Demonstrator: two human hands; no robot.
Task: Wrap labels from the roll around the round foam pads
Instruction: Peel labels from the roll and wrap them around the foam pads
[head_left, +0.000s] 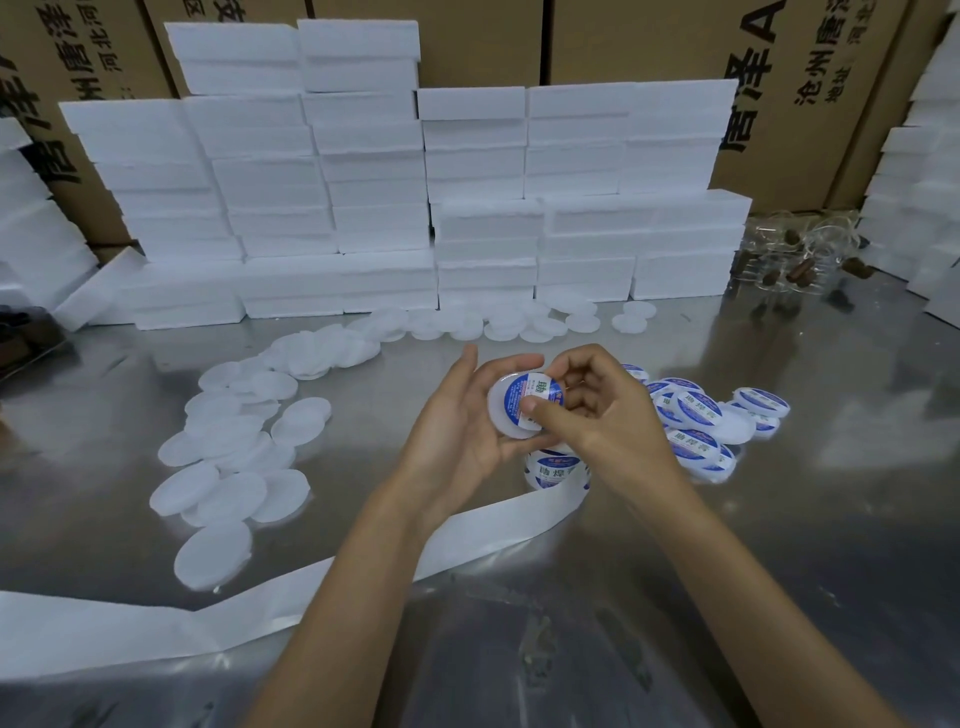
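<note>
My left hand (457, 421) cradles a white round foam pad (501, 408) from below and behind, fingers curled round its rim. A blue-and-white round label (532, 395) lies on the pad's face. My right hand (592, 410) pinches the label's edge, its thumb pressing down on the label. Just under the hands stands the label roll (553, 470), and its bare white backing strip (260, 608) trails left across the table. Plain foam pads (234, 441) lie scattered to the left. Several labelled pads (696, 415) are heaped to the right.
The work surface is a shiny metal table (779, 545). Stacks of white foam blocks (389, 208) form a wall at the back, with more round pads (519, 322) at their foot. Cardboard cartons (649, 41) stand behind. A clear bag with brown pieces (795, 260) lies back right.
</note>
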